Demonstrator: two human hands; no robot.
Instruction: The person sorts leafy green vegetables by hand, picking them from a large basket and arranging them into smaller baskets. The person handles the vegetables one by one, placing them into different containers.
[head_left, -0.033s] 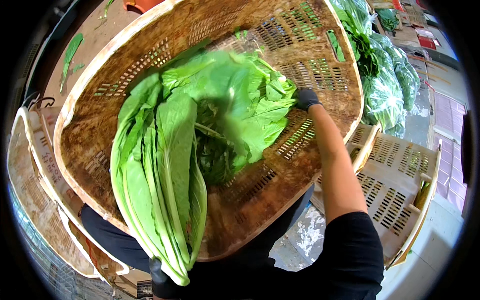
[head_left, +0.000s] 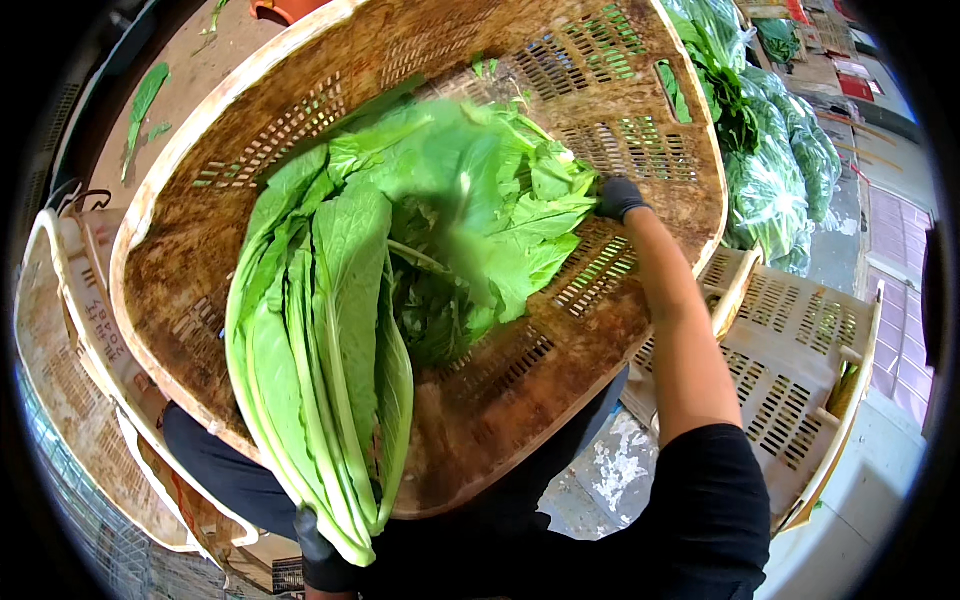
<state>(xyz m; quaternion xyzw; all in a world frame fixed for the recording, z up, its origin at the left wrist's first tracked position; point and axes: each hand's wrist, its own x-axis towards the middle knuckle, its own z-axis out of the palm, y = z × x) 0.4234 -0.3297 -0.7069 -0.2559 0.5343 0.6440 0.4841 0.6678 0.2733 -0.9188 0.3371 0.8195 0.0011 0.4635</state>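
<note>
A long bunch of leafy greens point(head_left: 318, 330) with pale stalks lies over the near left side of a brown-stained plastic basket point(head_left: 480, 470). At its stalk ends, by the bottom edge of the view, my left hand point(head_left: 318, 552), in a dark glove, is closed around the bunch, its fingers partly hidden. My right hand point(head_left: 622, 198), also in a dark glove, reaches into the basket. It is closed at the stalk side of a second heap of leafy greens point(head_left: 530, 235), with fingertips partly covered. The middle of that heap looks blurred.
Bagged greens point(head_left: 770, 190) stand beyond the basket's right rim. A pale slotted crate point(head_left: 790, 330) lies at the right, and more stained crates point(head_left: 75, 370) at the left. Loose leaves point(head_left: 145, 105) lie on the floor near an orange object point(head_left: 285, 10).
Hardly anything differs: the basket, the greens and my right hand sit very slightly further right in the view. Both hands keep their places on the greens.
</note>
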